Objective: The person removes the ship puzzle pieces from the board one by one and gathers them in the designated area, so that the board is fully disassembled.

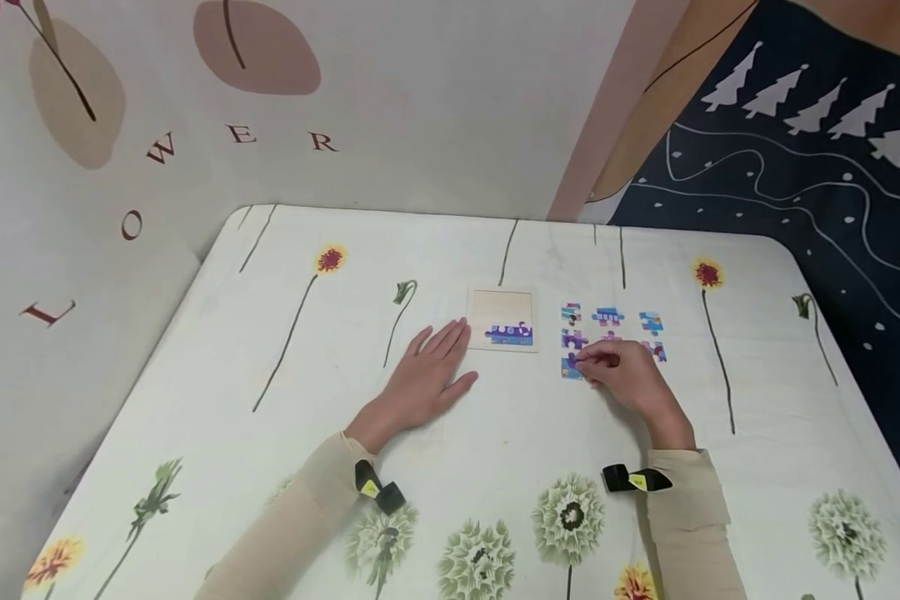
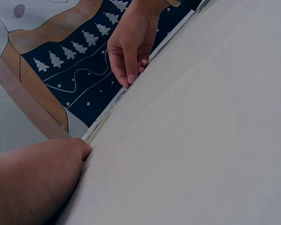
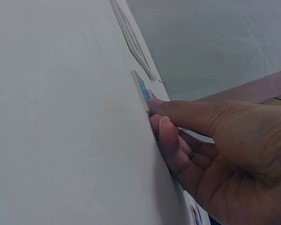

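Dark red capital letters, spaced along a curve, stand on the pale backdrop (image 1: 435,117) behind the counter (image 1: 525,412): L (image 1: 47,313), O (image 1: 131,225), W (image 1: 161,148), E (image 1: 241,133) and R (image 1: 322,142), rising from lower left, then levelling off. The left cuff's black device (image 1: 390,498) and the right cuff's black device (image 1: 615,477) bear yellow labels (image 1: 637,481) too small to read.

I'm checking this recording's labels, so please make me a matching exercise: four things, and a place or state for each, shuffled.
1. Left hand
2. Right hand
3. Puzzle tray
4. Loose pieces

A. Right of the tray
B. Curled fingers at one piece
C. Partly filled
D. Flat, fingertips at the tray's edge

Pairs: 1-D, 2-B, 3-C, 4-A
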`<action>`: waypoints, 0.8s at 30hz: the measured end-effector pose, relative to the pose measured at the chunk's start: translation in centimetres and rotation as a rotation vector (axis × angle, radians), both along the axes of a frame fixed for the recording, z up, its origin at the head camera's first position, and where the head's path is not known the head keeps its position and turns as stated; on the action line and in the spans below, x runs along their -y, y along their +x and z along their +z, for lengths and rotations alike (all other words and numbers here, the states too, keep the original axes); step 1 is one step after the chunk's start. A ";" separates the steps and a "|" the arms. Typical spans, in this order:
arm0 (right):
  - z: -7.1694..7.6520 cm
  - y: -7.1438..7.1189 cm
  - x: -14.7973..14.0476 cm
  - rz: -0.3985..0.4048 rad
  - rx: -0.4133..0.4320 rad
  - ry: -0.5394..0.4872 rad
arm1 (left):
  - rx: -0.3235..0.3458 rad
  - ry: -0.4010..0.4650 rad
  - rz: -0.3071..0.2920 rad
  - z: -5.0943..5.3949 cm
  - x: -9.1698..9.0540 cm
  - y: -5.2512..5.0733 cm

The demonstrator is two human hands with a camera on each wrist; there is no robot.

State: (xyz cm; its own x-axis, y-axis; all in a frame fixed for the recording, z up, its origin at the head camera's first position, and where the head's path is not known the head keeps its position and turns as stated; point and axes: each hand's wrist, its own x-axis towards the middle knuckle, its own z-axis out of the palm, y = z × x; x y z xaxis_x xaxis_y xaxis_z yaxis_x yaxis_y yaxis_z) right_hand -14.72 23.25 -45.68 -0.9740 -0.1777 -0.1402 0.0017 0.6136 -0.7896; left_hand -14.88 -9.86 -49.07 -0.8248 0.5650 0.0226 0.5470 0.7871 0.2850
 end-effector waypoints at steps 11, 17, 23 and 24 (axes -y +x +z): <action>0.8 -0.2 1.4 -0.075 -0.115 -0.011 | -0.010 -0.014 0.006 -0.1 0.1 -0.1; 1.2 -1.4 4.0 -0.062 -0.115 -0.062 | -0.018 -0.026 0.009 0.1 0.2 -0.1; 1.8 -2.6 7.4 -0.041 -0.095 -0.105 | -0.006 -0.033 0.015 -0.2 0.0 0.0; 1.8 -2.8 8.0 -0.037 -0.091 -0.117 | -0.006 -0.031 0.014 -0.2 -0.1 0.1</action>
